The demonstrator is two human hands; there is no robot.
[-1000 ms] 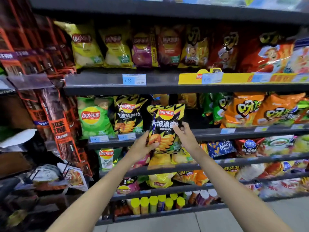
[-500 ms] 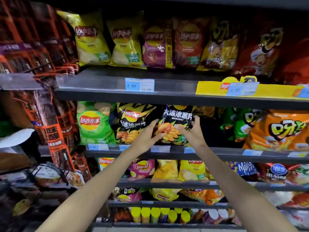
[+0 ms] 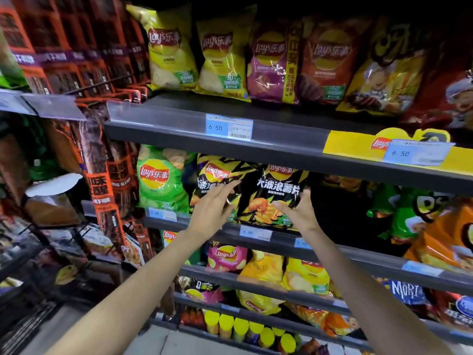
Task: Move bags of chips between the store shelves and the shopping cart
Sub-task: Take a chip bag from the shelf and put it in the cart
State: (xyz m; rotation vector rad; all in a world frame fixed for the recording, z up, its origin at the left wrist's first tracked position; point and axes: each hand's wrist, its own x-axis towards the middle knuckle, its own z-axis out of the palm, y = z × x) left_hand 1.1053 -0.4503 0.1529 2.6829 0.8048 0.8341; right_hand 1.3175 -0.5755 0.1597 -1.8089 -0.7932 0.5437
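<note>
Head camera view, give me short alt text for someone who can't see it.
Two bare hands reach to a black chips bag standing on a store shelf: the left hand open beside it, the right hand at its lower right edge. More chip bags fill the shelves.
</note>
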